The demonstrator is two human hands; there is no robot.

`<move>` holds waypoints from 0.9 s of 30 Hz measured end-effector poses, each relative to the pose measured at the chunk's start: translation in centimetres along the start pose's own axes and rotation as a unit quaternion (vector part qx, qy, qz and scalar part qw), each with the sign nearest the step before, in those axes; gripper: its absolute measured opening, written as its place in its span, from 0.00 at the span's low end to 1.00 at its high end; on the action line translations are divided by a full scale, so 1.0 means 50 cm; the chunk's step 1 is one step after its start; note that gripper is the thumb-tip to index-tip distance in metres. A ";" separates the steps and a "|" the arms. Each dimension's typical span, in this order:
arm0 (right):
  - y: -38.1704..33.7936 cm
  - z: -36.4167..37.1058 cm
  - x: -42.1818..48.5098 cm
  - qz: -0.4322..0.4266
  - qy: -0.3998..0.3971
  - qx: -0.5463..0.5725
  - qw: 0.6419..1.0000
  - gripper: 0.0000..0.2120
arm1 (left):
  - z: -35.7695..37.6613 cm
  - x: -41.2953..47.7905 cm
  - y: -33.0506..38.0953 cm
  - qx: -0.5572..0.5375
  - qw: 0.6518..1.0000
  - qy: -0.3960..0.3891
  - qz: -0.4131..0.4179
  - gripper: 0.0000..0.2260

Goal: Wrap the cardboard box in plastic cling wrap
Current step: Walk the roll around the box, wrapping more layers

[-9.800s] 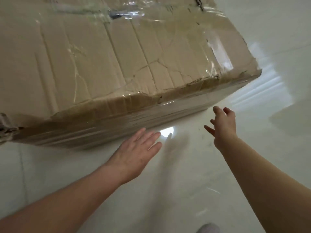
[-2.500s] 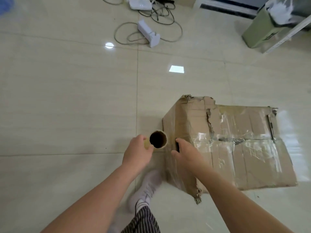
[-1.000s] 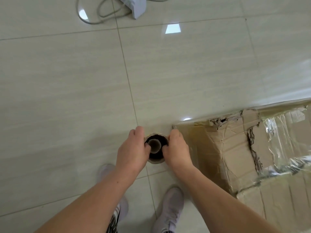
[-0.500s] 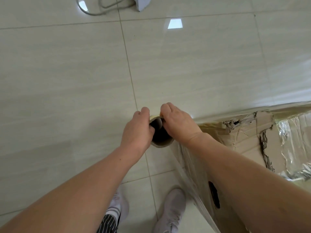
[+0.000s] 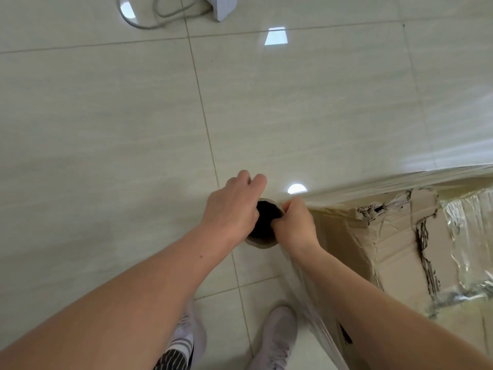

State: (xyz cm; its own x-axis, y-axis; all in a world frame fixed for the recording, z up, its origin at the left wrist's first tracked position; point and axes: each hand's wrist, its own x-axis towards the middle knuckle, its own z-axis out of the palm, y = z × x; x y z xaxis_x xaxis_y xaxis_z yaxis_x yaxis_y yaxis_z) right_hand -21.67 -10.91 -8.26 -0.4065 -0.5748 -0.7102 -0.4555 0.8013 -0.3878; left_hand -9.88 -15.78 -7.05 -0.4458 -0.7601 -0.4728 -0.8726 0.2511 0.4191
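A worn cardboard box [image 5: 394,252] with torn top flaps and old tape stands on the floor at the right. I look down the open end of a cling wrap roll [image 5: 264,222], held upright at the box's near left corner. My left hand [image 5: 232,206] grips the roll from the left. My right hand [image 5: 296,225] grips it from the right, against the box corner. Clear film [image 5: 400,180] stretches from the roll along the box's far side to the right. More film [image 5: 317,313] covers the near side under my right forearm.
Pale glossy floor tiles [image 5: 133,129] fill the left and far side. A white power strip [image 5: 221,4] with a looped grey cable [image 5: 160,14] lies at the top edge. My two shoes [image 5: 274,340] stand just left of the box's near side.
The film now stretches taut along the far side of the box. The roll stays at the corner, and my hands have shifted on its end.
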 end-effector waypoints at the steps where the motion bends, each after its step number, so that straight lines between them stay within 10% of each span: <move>1: -0.005 -0.003 0.003 -0.020 0.007 -0.021 1.000 0.07 | -0.002 0.009 -0.001 0.009 1.000 -0.008 0.019 0.12; 16: -0.172 -0.031 0.108 -0.434 0.099 -0.350 0.824 0.12 | -0.044 0.077 -0.048 -0.239 0.956 0.068 -0.157 0.07; 22: -0.154 -0.054 0.104 -0.140 0.068 -0.153 0.976 0.13 | -0.042 0.093 -0.038 -0.247 0.951 0.058 -0.179 0.06; 27: -0.120 -0.040 0.083 -0.034 0.033 -0.041 0.998 0.15 | -0.038 0.100 -0.033 -0.273 0.939 0.048 -0.206 0.08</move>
State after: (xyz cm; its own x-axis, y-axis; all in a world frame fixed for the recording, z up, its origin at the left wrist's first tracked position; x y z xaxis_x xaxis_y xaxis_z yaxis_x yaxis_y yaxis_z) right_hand -22.21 -18.44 -7.69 -0.4225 -0.6397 -0.6420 -0.5468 0.7449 -0.3823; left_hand -10.30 -21.13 -8.65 -0.0495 -0.7830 -0.6201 -0.7233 -0.4000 0.5628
